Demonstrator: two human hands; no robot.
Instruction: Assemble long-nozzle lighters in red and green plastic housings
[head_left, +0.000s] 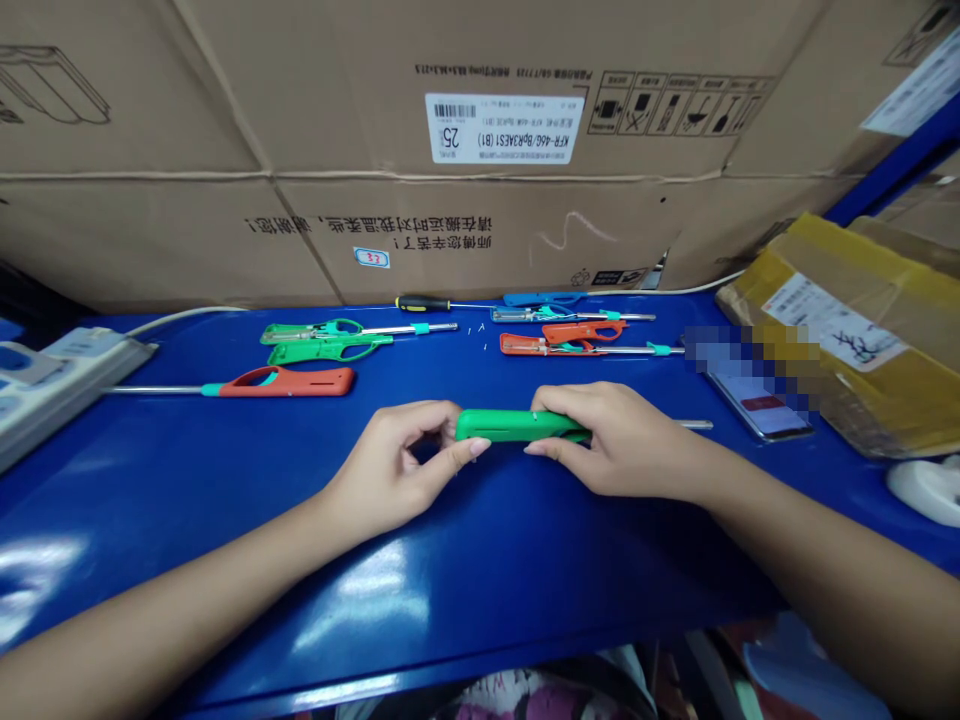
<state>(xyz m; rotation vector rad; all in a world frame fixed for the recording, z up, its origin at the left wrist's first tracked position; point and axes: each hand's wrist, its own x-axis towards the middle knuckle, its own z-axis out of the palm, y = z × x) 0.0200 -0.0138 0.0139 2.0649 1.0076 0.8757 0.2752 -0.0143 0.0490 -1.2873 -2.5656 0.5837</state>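
Note:
A green long-neck lighter [499,426] lies level between my two hands, just above the blue tabletop, its metal tube pointing right. My left hand [401,455] pinches the butt end of its handle between thumb and fingers. Wrapped round the trigger end is my right hand [615,440], which hides part of the lighter. Beyond my left hand lies a whole orange lighter [315,382]. Farther back are an opened green lighter [300,333] with its loose green shell half [322,349], and an opened orange lighter [532,345] with its shell half [585,330].
A screwdriver [424,303] and an opened blue lighter [525,314] lie at the back against a large cardboard box [337,240]. A power strip [60,380] stands left. On the right are a phone [757,400], a taped parcel [862,330] and a white plug-like object [926,488].

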